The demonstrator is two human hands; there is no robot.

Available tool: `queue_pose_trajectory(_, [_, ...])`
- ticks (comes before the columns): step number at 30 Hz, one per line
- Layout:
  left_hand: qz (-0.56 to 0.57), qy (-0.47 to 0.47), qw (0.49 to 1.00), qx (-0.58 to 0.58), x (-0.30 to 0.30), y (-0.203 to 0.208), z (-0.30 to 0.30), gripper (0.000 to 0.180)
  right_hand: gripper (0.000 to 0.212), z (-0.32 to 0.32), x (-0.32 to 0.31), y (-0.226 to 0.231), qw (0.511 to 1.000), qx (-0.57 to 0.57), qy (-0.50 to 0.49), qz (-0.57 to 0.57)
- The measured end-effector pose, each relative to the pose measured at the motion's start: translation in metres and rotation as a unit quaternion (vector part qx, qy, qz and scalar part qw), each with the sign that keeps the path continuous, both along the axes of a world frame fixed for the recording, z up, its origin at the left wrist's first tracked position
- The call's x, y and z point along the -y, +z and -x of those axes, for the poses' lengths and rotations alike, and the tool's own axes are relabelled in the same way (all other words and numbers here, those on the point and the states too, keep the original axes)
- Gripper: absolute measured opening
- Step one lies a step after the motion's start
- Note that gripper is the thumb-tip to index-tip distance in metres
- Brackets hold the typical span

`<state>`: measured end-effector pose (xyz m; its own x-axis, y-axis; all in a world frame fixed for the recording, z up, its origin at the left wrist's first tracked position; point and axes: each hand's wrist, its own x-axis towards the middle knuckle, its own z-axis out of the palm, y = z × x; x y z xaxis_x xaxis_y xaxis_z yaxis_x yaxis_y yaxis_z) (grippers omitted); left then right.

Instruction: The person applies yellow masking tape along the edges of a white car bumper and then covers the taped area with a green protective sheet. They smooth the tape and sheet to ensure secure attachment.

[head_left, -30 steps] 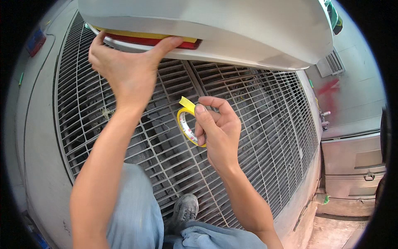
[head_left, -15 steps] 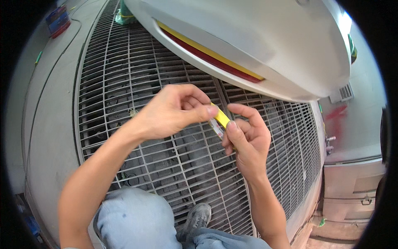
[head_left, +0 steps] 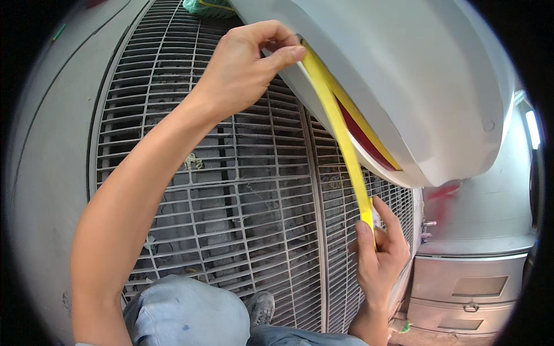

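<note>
A strip of yellow masking tape [head_left: 348, 150] is stretched between my two hands. With thumb and fingers closed, my left hand [head_left: 245, 72] pinches the strip's upper end against the far left end of a slot in a silver-white car bumper [head_left: 415, 75]. Lower and to the right, my right hand [head_left: 382, 254] grips the tape roll, mostly hidden behind its fingers. In the slot sits a dark red strip [head_left: 363, 132], with yellow tape along its upper edge. The stretched length hangs apart from the bumper lower down, crossing in front of its lower edge.
Metal floor grating [head_left: 213, 190] lies under the bumper and around my bent knee [head_left: 187, 314]. Green plastic wrapping [head_left: 208, 7] shows at the far top. On the right stands a wall with metal panels [head_left: 467, 288] marked with red paint. A cable runs along the pale floor at left.
My left hand has moved up to the bumper slot with the tape end. My right hand has moved down and right with the roll, drawing out a long strip. The view has shifted.
</note>
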<state>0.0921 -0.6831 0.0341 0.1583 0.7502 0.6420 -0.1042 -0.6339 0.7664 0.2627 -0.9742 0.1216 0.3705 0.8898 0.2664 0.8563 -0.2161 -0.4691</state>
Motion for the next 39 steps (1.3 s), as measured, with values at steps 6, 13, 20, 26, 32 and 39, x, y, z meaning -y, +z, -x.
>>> queue_pose_trajectory(6, [0.005, 0.001, 0.998, 0.058, -0.003, -0.007, -0.010, 0.024, 0.040, -0.006, 0.005, -0.008, 0.996, 0.061, 0.002, -0.063])
queue_pose_trajectory(13, [-0.007, 0.019, 0.998, 0.060, -0.004, -0.015, -0.018, 0.020, 0.039, -0.006, 0.011, -0.017, 0.996, 0.014, -0.029, -0.079])
queue_pose_trajectory(20, [-0.008, -0.073, 0.997, -0.020, 0.006, 0.001, 0.013, 0.030, 0.039, -0.012, 0.014, -0.017, 0.995, 0.072, -0.007, -0.073])
queue_pose_trajectory(26, [0.053, -0.018, 0.998, -0.007, 0.011, 0.013, 0.000, 0.012, 0.039, -0.014, 0.014, -0.019, 0.995, 0.061, -0.010, -0.081])
queue_pose_trajectory(32, [-0.005, -0.016, 0.999, -0.034, 0.000, 0.009, 0.004, 0.012, 0.039, -0.016, 0.010, -0.018, 0.995, 0.052, -0.027, -0.076])
queue_pose_trajectory(39, [-0.169, 0.033, 0.981, -0.088, -0.012, 0.028, 0.013, 0.015, 0.039, -0.017, 0.010, -0.020, 0.996, 0.040, -0.024, -0.076])
